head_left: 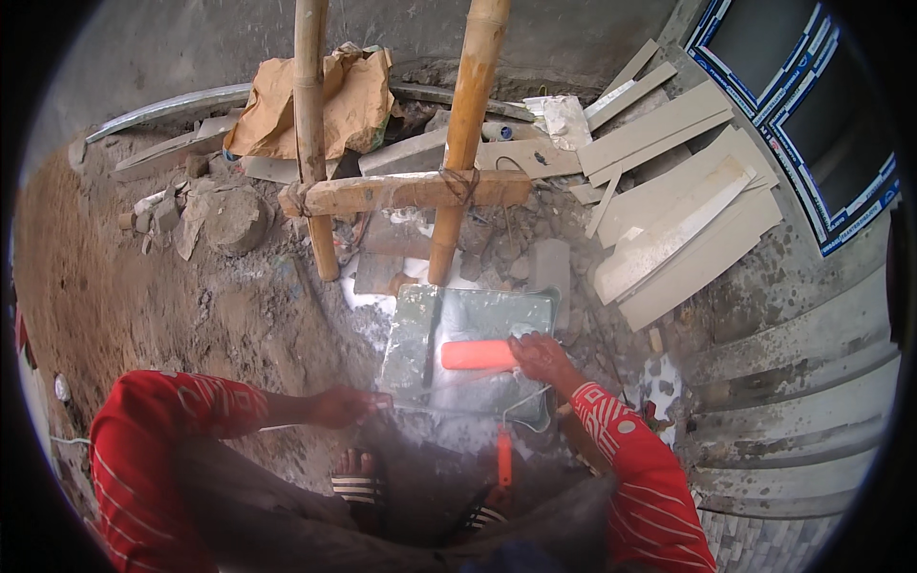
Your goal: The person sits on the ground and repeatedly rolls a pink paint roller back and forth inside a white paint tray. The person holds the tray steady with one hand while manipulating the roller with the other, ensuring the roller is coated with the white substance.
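My right hand [541, 360] is closed round the right end of a salmon-orange paint roller sleeve [476, 355], held level over a grey-green paint tray [411, 329]. White paint [457, 320] is smeared along the tray's middle and wets the ground around it. To the left of the tray, the fingers of my left hand [349, 406] are pressed together at its near-left corner. A faint thin strip runs from them toward the right; I cannot make out what it is. A roller frame with an orange handle [504, 458] leans at the tray's near-right edge, its wire bent over the rim.
Just beyond the tray stands a bamboo ladder [458, 134] with a wooden crosspiece [401, 193]. Brown crumpled paper [277, 110] and rubble lie by the wall. Pale boards [683, 220] are piled at right, near a taped window frame [764, 119] and corrugated sheets [793, 411].
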Available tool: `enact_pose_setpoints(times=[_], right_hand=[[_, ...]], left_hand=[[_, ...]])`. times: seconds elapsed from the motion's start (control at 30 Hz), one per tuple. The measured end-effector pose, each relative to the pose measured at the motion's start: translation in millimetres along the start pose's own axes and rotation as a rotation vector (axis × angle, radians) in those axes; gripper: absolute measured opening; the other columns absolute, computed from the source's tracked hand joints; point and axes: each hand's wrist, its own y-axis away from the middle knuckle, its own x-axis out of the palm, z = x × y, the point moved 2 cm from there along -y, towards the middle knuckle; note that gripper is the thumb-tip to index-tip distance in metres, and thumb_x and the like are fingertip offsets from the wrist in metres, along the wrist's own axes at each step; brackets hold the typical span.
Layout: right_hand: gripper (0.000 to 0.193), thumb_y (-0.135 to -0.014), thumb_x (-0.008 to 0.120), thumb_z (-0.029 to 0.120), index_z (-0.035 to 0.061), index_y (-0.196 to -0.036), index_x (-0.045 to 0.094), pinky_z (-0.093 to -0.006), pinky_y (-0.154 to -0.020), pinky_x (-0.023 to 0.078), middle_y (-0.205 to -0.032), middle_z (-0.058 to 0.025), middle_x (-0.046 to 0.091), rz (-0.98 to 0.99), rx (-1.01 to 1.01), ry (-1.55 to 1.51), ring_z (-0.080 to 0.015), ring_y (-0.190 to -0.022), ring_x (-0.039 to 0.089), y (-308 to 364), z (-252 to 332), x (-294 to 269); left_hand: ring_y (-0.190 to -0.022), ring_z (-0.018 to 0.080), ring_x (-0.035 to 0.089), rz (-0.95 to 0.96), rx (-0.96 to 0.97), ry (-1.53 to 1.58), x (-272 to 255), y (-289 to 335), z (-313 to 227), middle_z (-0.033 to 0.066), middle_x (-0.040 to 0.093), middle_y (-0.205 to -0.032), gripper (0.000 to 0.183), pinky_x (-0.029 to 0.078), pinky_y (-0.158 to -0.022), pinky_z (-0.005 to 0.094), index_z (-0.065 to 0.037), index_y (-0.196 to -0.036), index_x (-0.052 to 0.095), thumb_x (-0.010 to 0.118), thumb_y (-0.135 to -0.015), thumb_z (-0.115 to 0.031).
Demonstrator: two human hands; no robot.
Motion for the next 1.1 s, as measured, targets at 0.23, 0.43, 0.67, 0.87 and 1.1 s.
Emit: enact_pose_setpoints(times=[0.23, 0.43, 0.67, 0.87, 1.1], right_hand=[[0.057, -0.082, 0.064, 0.055, 0.0049, -0.108, 0.056, -0.0442, -0.075, 0.052, -0.09, -0.0167, 0.064, 0.037, 0.17, -0.128, -0.0302, -0.093, 0.064, -15.2, 26.8, -55.0], [0.063, -0.08, 0.063, 0.058, 0.0032, -0.11, 0.054, -0.0413, -0.079, 0.052, -0.104, -0.0182, 0.062, -0.334, 0.192, -0.103, -0.0298, -0.11, 0.059, -43.0, 54.8, -43.4], [0.078, -0.069, 0.069, 0.067, 0.0037, -0.113, 0.06, -0.0462, -0.084, 0.05, -0.116, -0.0172, 0.062, 0.187, 0.158, -0.385, -0.0325, -0.112, 0.058, -50.5, 32.1, -11.6], [0.097, -0.064, 0.065, 0.078, 0.0025, -0.125, 0.057, -0.0491, -0.096, 0.041, -0.127, -0.0235, 0.052, -0.302, 0.125, -0.089, -0.0377, -0.113, 0.052, -46.3, 66.3, -81.6], [0.074, -0.084, 0.051, 0.068, 0.0032, -0.12, 0.055, -0.0451, -0.073, 0.053, -0.099, -0.015, 0.066, -0.145, 0.092, -0.244, -0.0327, -0.094, 0.062, -84.4, 106.7, -46.2]], left_hand=[[-0.07, 0.0099, 0.051, -0.048, -0.049, -0.011, 3.3, 2.2, 16.6, 0.0011, 0.054, -0.076, 0.038, 0.046, -0.069, 0.0282, -0.016, -0.141, 0.049, 0.044, -0.105, -0.026], [-0.07, 0.0117, 0.052, -0.073, -0.02, -0.048, -9.4, 5.7, 23.3, 0.0021, 0.054, -0.077, 0.038, 0.047, -0.069, 0.029, -0.013, -0.14, 0.049, 0.045, -0.104, -0.023], [-0.069, 0.0118, 0.054, -0.127, 0.042, -0.046, -18.4, 4.4, 23.0, 0.003, 0.054, -0.074, 0.039, 0.048, -0.069, 0.0307, -0.014, -0.142, 0.047, 0.045, -0.104, -0.025], [-0.072, 0.0113, 0.057, -0.068, -0.08, 0.03, -23.5, 2.7, 10.0, 0.0041, 0.056, -0.076, 0.042, 0.05, -0.073, 0.0307, -0.014, -0.143, 0.046, 0.045, -0.104, -0.027], [-0.07, 0.0125, 0.057, -0.063, -0.11, -0.001, -23.4, 2.2, 23.5, 0.0055, 0.06, -0.078, 0.041, 0.05, -0.073, 0.0303, -0.015, -0.143, 0.046, 0.045, -0.104, -0.027]])
